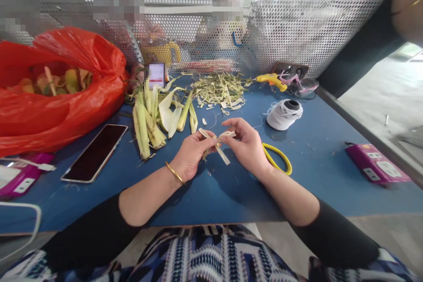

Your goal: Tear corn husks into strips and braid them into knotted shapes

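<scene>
Over the middle of the table, pale corn husk strips (223, 155) cross each other between my two hands. My left hand (194, 147) pinches the strips near their crossing, thumb on top. From the other side, my right hand (244, 143) pinches a folded end of husk between thumb and fingers. The exact knot or fold under the fingertips is hidden. Beyond my left hand lie whole corn husks (142, 128), and a heap of shredded husk (220, 90) sits farther back. A yellow ring-shaped object (286, 158) is partly covered by my right wrist.
White thread spool (282, 116), yellow glue gun (272, 80) and glasses (307, 86) are at right, near a purple socket block (376, 165). At left are a phone (95, 154) and red plastic bag (109, 70). Perforated metal screen (198, 31) closes the back.
</scene>
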`<state>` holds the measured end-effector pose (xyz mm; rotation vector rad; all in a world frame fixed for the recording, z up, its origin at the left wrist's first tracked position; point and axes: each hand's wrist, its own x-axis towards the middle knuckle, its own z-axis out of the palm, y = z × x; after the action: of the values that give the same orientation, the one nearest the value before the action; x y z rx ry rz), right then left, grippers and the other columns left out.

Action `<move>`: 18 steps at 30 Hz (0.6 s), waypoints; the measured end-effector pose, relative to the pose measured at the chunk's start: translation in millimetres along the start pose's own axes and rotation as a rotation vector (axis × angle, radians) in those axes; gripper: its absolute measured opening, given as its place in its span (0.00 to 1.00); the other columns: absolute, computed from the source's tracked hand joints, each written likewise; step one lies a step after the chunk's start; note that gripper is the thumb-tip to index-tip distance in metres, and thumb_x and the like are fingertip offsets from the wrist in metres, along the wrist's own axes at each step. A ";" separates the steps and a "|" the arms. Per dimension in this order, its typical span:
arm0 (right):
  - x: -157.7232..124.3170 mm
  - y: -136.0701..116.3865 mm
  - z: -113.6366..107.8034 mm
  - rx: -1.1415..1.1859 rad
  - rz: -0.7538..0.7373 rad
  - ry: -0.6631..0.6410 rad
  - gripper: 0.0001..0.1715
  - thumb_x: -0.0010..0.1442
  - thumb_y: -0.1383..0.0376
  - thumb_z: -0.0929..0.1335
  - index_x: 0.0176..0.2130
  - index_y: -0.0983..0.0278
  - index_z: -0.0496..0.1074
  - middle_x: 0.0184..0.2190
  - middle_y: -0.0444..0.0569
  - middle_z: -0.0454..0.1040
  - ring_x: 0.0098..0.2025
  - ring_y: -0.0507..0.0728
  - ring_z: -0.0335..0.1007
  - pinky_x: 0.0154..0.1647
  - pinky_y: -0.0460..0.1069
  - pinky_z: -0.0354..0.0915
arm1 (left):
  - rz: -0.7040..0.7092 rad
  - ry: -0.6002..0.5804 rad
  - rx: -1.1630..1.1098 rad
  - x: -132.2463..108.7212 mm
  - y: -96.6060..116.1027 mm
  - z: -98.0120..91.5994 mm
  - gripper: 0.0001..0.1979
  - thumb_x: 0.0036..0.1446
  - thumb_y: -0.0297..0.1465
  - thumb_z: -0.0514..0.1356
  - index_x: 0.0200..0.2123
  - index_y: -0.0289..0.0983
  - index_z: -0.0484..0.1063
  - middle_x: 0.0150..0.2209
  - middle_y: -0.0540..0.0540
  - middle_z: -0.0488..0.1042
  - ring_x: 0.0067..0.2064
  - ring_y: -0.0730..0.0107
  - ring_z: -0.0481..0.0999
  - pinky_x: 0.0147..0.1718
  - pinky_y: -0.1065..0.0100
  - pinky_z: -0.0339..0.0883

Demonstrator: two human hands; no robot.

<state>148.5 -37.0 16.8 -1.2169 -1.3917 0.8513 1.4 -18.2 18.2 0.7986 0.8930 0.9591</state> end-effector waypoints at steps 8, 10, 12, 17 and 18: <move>4.9 -6.4 -21.7 -0.516 -0.544 -0.310 0.15 0.66 0.68 0.62 0.49 0.63 0.72 0.45 0.56 0.74 0.45 0.57 0.73 0.45 0.51 0.69 | -0.015 0.036 0.070 2.1 6.3 -3.6 0.12 0.34 0.29 0.71 0.24 0.34 0.74 0.25 0.51 0.74 0.30 0.74 0.73 0.34 0.70 0.68; 5.3 -6.3 -22.7 -0.563 -0.544 -0.340 0.14 0.67 0.67 0.61 0.47 0.63 0.73 0.40 0.54 0.75 0.40 0.55 0.73 0.41 0.50 0.69 | -0.013 0.029 0.094 2.0 6.8 -3.9 0.12 0.34 0.29 0.71 0.24 0.34 0.74 0.26 0.50 0.74 0.30 0.74 0.73 0.34 0.70 0.68; 5.5 -6.0 -22.7 -0.579 -0.510 -0.339 0.12 0.67 0.66 0.62 0.45 0.63 0.74 0.38 0.52 0.76 0.38 0.54 0.73 0.40 0.49 0.68 | -0.003 0.022 0.124 2.1 6.8 -4.3 0.12 0.34 0.30 0.71 0.23 0.35 0.73 0.24 0.51 0.73 0.29 0.75 0.72 0.33 0.71 0.68; 5.8 -5.5 -22.2 -0.550 -0.397 -0.363 0.09 0.65 0.68 0.65 0.41 0.64 0.75 0.35 0.49 0.77 0.35 0.53 0.72 0.37 0.46 0.65 | 0.057 0.016 0.254 2.7 7.7 -6.3 0.13 0.34 0.33 0.72 0.24 0.36 0.74 0.23 0.52 0.73 0.27 0.74 0.71 0.31 0.70 0.67; 5.8 -5.5 -22.4 -0.548 -0.383 -0.371 0.09 0.65 0.69 0.64 0.39 0.64 0.75 0.33 0.48 0.77 0.34 0.52 0.71 0.36 0.46 0.64 | 0.077 0.013 0.288 2.7 8.2 -6.8 0.13 0.34 0.33 0.72 0.24 0.36 0.74 0.23 0.52 0.73 0.27 0.74 0.71 0.31 0.70 0.67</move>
<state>169.5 -35.3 27.8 -1.1586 -2.1770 0.4448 -6.5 -11.6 21.8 1.0786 1.0319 0.9152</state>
